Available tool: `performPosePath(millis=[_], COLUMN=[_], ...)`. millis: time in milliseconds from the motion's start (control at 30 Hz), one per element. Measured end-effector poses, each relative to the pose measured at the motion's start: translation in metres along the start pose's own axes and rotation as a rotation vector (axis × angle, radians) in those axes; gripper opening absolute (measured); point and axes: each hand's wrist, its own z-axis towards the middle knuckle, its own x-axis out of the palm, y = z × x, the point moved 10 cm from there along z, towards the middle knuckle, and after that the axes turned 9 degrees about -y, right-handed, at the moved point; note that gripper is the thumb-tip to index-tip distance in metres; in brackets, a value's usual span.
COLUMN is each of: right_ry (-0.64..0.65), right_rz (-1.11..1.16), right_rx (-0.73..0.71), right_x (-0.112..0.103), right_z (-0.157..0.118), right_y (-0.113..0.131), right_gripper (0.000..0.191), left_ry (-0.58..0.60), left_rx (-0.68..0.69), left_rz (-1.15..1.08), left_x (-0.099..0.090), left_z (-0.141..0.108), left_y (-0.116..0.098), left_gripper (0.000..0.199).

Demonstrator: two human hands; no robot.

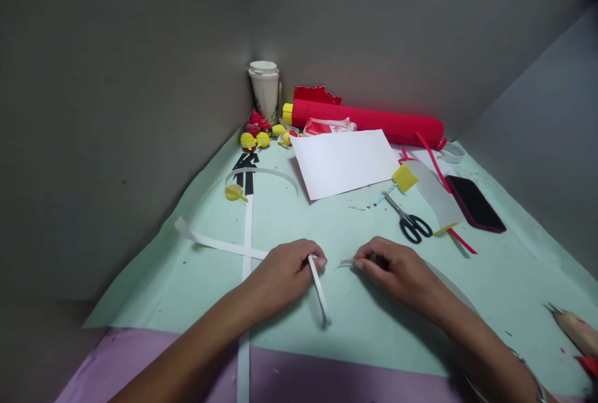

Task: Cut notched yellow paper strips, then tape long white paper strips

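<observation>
My left hand point(292, 272) is closed in a pinch on a narrow white paper strip point(319, 291), which hangs down toward me. Under and beside that forearm, two long white paper strips point(247, 228) cross on the pale green sheet. To the right, my right hand point(390, 265) pinches a thin greyish paper strip point(346, 263); its short end sticks out to the left of the fingertips. The rest of it seems to pass behind the forearm. Black-handled scissors point(411, 227) lie just beyond my right hand.
A white paper sheet point(343, 163), red corrugated roll point(369, 123), lidded cup point(265, 91) and small yellow-and-red paper pieces point(255, 140) sit at the back. Black strips point(249, 182) and a curled strip point(261, 170) lie left. A phone point(475, 203) lies right; a pointed wooden-handled tool point(577, 331) is nearer.
</observation>
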Motion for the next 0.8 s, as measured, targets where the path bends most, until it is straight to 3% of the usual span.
performPosePath(millis=[300,467,800], right_ry=[-0.264,-0.305,-0.353], right_rz=[0.079,0.139,0.225], right_rx=[0.062,0.106,0.181], right_x=[-0.002,0.000,-0.001], right_z=[0.002,-0.003,-0.005], right_y=[0.006,0.001,-0.011], right_gripper=[0.013,0.015,0.017], left_ry=[0.026,0.056,0.103], left_rx=[0.092,0.093,0.012], left_rz=[0.068,0.050,0.065], left_x=[0.001,-0.008,-0.024], left_z=[-0.007,-0.007,-0.005], left_y=[-0.005,0.000,0.011], left_gripper=[0.022,0.030,0.022])
